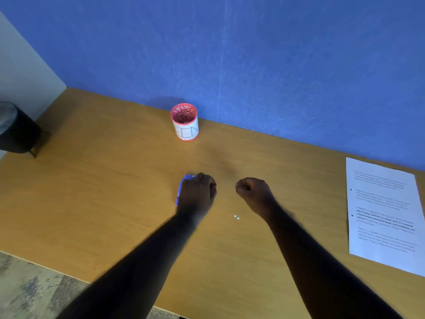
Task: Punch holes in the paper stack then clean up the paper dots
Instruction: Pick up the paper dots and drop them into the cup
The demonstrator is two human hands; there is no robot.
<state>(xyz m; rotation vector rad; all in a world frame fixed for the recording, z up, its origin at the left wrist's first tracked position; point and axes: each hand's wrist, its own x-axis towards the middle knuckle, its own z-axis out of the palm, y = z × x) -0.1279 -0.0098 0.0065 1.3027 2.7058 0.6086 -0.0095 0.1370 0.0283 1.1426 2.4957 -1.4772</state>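
Paper stack (384,215) lies flat at the right edge of the worktop (103,180), and we can make out two dark marks along its left margin that we take for punched holes, so the punching looks done. What is left is the clean-up: two white paper dots (236,217) sit on the bare worktop, toward the near edge, between our forearms. Our left hand (196,192) is closed over a purple-blue object (184,185), probably the hole punch, though most of it is hidden. Our right hand (253,192) is curled into a loose fist just above the worktop; we cannot tell whether it holds anything. A red cup labelled BIN (184,122) stands at the far edge against the blue wall (253,54), well apart from the dots.
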